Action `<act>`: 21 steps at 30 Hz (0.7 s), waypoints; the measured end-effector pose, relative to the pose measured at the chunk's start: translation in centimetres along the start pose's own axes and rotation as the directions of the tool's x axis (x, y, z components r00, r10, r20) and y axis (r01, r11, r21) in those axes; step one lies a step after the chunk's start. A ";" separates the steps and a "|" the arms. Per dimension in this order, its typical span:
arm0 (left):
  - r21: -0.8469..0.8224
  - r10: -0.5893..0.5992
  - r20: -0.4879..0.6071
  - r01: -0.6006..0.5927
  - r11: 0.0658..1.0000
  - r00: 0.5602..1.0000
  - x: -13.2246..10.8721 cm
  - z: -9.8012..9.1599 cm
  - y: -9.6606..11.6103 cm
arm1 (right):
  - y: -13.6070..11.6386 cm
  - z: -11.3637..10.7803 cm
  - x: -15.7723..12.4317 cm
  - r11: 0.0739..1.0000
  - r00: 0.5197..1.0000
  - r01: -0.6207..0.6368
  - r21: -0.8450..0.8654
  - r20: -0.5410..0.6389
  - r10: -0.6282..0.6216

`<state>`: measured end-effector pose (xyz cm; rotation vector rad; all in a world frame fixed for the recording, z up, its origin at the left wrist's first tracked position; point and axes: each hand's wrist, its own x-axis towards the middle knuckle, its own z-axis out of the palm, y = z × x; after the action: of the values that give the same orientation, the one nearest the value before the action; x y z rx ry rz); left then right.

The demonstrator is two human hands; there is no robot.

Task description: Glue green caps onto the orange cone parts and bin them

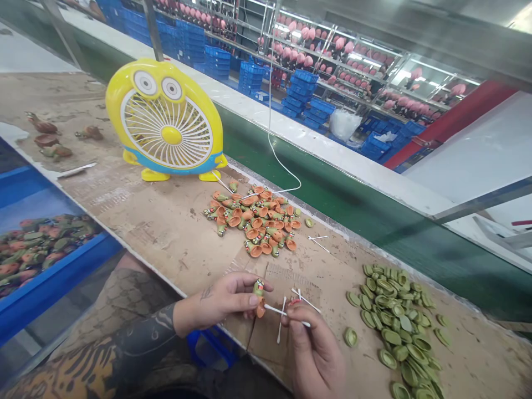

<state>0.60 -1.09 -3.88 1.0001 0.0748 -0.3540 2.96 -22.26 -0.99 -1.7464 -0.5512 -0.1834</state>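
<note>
Between the thumb and fingers of my left hand (224, 302) is a small green and orange painted figurine (260, 296), held upright over the table's near edge. My right hand (313, 346) pinches a cotton swab (276, 310) by its stick. The swab's left tip is at the figurine's orange lower part; I cannot tell whether it touches. More cotton swabs (305, 301) lie on the cardboard just behind my right hand. Beyond my hands is a pile of similar figurines (257, 219). Small green oval cup-shaped pieces (399, 316) are heaped to the right.
A yellow cartoon-faced fan (170, 136) stands on the cardboard-covered table (174, 221), its white cable running backward. Several brown figurines (56, 151) lie at far left. Below left is a blue crate (54, 271) of painted pieces. A green conveyor (332, 191) runs behind.
</note>
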 end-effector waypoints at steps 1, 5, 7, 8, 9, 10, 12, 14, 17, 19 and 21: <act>-0.008 0.000 -0.006 -0.001 1.000 1.000 0.0 -0.1 -0.1 | 0.2 -0.5 -0.1 1.000 0.998 -0.006 0.005 -0.060 0.006; -0.012 0.012 -0.028 -0.012 1.000 1.000 0.0 -0.3 -0.3 | 0.6 -2.9 0.0 0.973 0.982 -0.105 -0.204 -0.175 0.069; 0.001 0.019 -0.032 -0.019 1.000 0.999 0.0 -0.2 -0.1 | 0.4 -3.8 0.1 0.930 0.988 -0.145 -0.338 -0.105 0.116; 0.007 0.020 -0.034 -0.020 1.000 0.999 0.0 -0.1 -0.1 | 0.4 -4.1 0.1 0.918 0.990 -0.142 -0.371 -0.044 0.135; 0.012 0.020 -0.034 -0.019 1.000 0.999 0.0 -0.1 0.0 | 0.5 -4.3 0.0 0.913 0.988 -0.133 -0.386 0.019 0.153; 0.014 0.022 -0.033 -0.022 1.000 0.999 0.0 0.0 0.0 | 0.7 -4.5 -0.1 0.910 0.985 -0.130 -0.394 0.057 0.165; 0.010 0.035 -0.024 -0.035 0.999 0.999 0.0 0.0 0.1 | 1.5 -5.5 -0.5 0.894 0.984 -0.151 -0.422 0.024 0.177; -0.004 0.051 -0.017 -0.051 0.999 0.999 0.1 0.0 0.0 | 2.8 -7.2 -0.7 0.825 0.972 -0.234 -0.514 -0.131 0.193; 0.005 0.054 -0.023 -0.054 0.999 0.998 0.1 -0.1 -0.1 | 5.0 -10.5 -0.8 0.606 0.945 -0.325 -0.727 -0.219 0.244; 0.019 0.043 -0.022 -0.042 0.999 0.999 0.1 -0.1 0.0 | 6.2 -12.1 -0.9 0.528 0.950 -0.283 -0.801 -0.159 0.268; 0.021 0.037 -0.021 -0.036 0.999 0.999 0.1 0.0 0.0 | 6.9 -12.9 -1.5 0.552 0.961 -0.228 -0.802 -0.093 0.262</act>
<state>0.71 -1.15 -3.89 1.0245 0.0723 -0.3115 6.97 -35.98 -4.33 -2.7235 -0.2244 -0.2214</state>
